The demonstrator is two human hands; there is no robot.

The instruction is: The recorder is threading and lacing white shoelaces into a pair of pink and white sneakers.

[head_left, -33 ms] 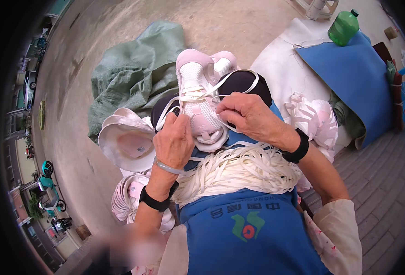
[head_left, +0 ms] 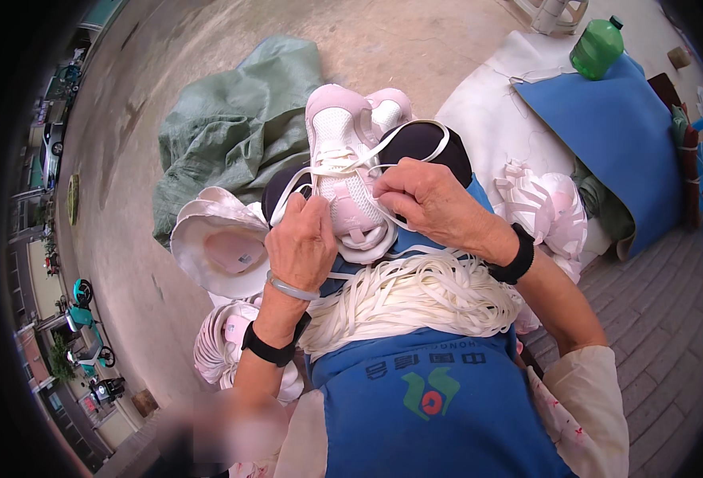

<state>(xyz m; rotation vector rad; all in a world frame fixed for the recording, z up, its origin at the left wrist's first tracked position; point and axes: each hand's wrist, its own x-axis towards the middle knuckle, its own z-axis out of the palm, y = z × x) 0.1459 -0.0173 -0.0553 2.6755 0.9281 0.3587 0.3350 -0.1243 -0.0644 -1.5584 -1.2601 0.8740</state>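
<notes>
A pink and white sneaker lies across my lap, toe pointing away from me. A white shoelace runs through its upper eyelets and loops out to both sides. My left hand is closed, pinching the lace at the left of the shoe's collar. On the right side, my right hand has its fingers bent and pressed together on the lace beside the tongue; the fingertips are partly hidden. Behind the sneaker, the toe of a second sneaker shows. A thick bundle of white laces rests on my blue apron.
Stacked pink and white shoe pieces lie at the right, others at lower left. A pale rounded bundle sits beside my left hand. Beyond are a green sack, a blue sheet and a green bottle.
</notes>
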